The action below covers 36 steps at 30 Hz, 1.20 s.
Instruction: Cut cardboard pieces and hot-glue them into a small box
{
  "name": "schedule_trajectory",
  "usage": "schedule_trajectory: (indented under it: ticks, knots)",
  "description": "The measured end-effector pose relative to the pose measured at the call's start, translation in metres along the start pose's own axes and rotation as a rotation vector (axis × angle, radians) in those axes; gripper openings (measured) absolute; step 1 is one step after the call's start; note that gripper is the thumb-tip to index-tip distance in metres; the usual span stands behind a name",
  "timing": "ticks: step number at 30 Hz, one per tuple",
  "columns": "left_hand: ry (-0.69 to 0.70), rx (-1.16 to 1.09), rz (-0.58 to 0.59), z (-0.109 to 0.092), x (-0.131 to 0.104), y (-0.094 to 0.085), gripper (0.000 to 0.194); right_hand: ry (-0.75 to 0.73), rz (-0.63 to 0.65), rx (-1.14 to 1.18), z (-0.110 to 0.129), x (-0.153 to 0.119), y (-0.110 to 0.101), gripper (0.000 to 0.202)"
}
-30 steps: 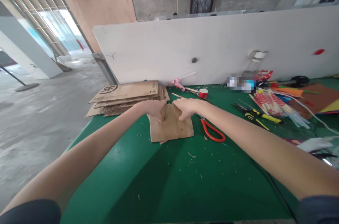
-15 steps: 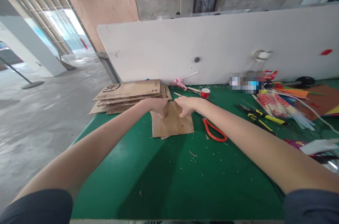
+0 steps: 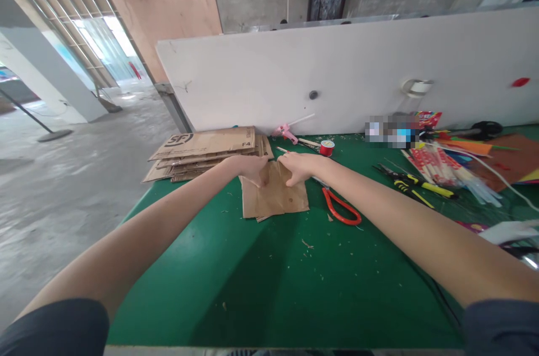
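Observation:
Brown cardboard pieces [image 3: 275,199] lie overlapping on the green table, with both my hands at their far edge. My left hand [image 3: 254,169] grips the cardboard on its left side, thumb on top. On the right side my right hand [image 3: 298,167] holds it the same way, its fingers mostly hidden behind the far edge. Scissors with red-orange handles [image 3: 342,210] lie just right of the cardboard, their blades partly hidden under my right wrist.
Flattened cardboard boxes [image 3: 206,145] are stacked at the back left. A pink glue gun [image 3: 286,132] and a red spool [image 3: 327,147] lie near the white partition [image 3: 269,86]. Yellow-black pliers [image 3: 416,183] and craft sticks [image 3: 440,162] are at the right. Scraps dot the green table [image 3: 311,300].
My hands and the cardboard stay almost still. The whole view shifts very slightly.

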<state>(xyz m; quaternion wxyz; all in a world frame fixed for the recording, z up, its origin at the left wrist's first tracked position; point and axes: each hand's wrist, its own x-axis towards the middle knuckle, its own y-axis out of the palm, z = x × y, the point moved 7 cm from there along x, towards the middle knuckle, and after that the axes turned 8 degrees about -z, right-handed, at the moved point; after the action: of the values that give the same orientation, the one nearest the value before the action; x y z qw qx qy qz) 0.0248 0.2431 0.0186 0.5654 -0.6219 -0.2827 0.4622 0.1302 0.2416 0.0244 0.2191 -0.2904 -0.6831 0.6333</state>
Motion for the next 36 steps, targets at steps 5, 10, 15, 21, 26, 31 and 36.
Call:
schedule_trajectory:
  ticks: [5, 10, 15, 21, 26, 31, 36]
  knots:
    - [-0.045, 0.023, -0.063, -0.008, 0.003, -0.004, 0.093, 0.009, 0.037, -0.019, 0.002, 0.002, -0.003, 0.054]
    - [-0.075, 0.005, -0.088, -0.01, 0.0, 0.0, 0.092, 0.015, 0.024, -0.037, 0.003, 0.002, -0.002, 0.053]
    - [-0.067, -0.012, -0.129, -0.006, 0.0, 0.004, 0.087, 0.006, -0.013, -0.035, 0.001, 0.002, 0.003, 0.054]
    - [-0.067, -0.001, -0.183, -0.005, 0.0, 0.007, 0.077, 0.018, -0.072, -0.033, 0.002, -0.002, 0.005, 0.052]
    - [-0.063, -0.002, -0.191, -0.007, -0.002, 0.006, 0.076, 0.046, -0.057, -0.022, 0.002, -0.002, 0.004, 0.053]
    - [-0.042, -0.007, -0.161, -0.009, -0.005, -0.001, 0.079, 0.039, 0.052, 0.071, 0.003, 0.017, 0.003, 0.07]
    - [-0.012, -0.02, -0.084, -0.007, -0.004, -0.002, 0.095, 0.042, 0.071, 0.102, 0.007, 0.03, 0.005, 0.083]
